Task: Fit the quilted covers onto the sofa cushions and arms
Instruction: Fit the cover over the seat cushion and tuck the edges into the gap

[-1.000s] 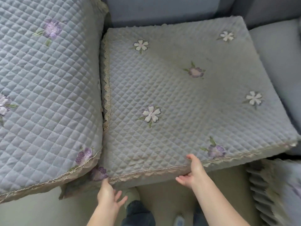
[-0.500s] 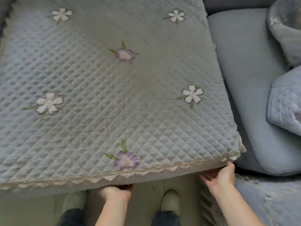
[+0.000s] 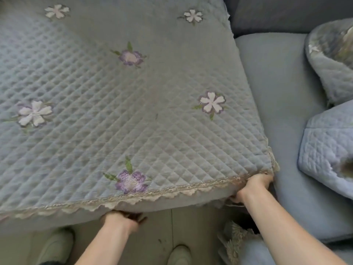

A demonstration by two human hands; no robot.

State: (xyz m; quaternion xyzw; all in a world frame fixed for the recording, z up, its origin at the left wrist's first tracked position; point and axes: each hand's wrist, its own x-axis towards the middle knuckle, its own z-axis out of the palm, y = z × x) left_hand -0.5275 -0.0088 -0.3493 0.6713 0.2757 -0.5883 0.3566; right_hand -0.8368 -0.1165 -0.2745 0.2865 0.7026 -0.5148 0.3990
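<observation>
Both at cushion front edge: left hand curled under mid-edge, right hand gripping right corner. Quilted cover atop cushion; soft, light, limp, likely best pinched along lace hem.

No writing, label, brand or number can be read anywhere in view. The quilted cover bears only embroidered flowers and a lace edging, with no lettering on either.
</observation>
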